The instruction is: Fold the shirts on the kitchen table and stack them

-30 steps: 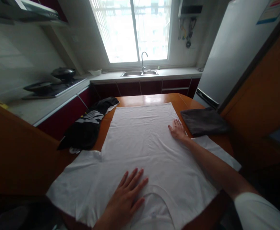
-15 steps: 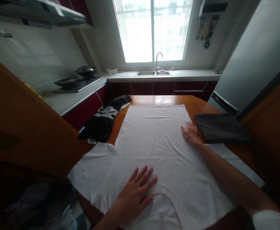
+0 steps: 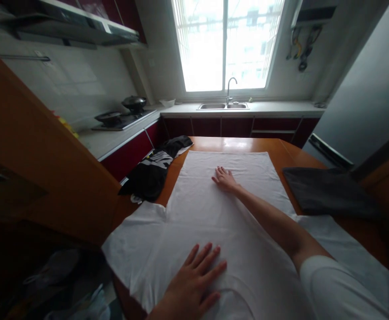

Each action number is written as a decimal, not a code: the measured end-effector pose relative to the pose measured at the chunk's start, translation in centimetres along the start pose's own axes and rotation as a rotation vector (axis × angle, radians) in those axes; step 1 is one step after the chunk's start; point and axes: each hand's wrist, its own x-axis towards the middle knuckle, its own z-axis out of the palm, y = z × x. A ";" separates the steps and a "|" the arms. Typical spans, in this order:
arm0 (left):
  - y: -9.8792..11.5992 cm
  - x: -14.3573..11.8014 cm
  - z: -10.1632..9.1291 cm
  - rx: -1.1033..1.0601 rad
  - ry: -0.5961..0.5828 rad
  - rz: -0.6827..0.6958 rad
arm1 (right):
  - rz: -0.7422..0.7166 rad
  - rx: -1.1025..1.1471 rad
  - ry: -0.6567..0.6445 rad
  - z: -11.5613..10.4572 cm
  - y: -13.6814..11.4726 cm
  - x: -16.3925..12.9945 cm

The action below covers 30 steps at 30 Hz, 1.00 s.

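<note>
Both hands, left hand (image 3: 194, 284) and right hand (image 3: 225, 178), lie flat, unclenched on the white T-shirt (image 3: 207, 213); no writing legible.

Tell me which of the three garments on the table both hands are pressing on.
The white T-shirt, spread flat mid-table. The black printed one lies crumpled at left, the dark grey one folded at right, both untouched.

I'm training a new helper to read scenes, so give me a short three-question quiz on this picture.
1. True or false: both hands lie flat on the white T-shirt.
2. Which hand reaches farther up the shirt?
3. What lies on the table left of the shirt: A) black garment, B) plate, C) book?

Key: 1 true; 2 the right hand, the left hand is near the collar; 3 A, the black garment.
</note>
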 end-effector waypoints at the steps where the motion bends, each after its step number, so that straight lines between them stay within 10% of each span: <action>1: -0.2 0.0 0.2 0.017 0.015 0.015 | 0.019 -0.002 -0.013 0.0 0.2 0.9; 15: -2.2 -0.3 3.7 0.273 0.203 0.161 | 0.286 -0.024 0.017 -3.4 10.0 9.4; 24: -1.8 -0.1 2.4 0.161 0.143 0.128 | 0.118 -0.019 0.076 -2.5 9.6 -2.4; 30: -1.1 0.1 0.9 0.098 0.070 0.072 | 0.365 -0.136 0.068 -2.5 15.0 -8.9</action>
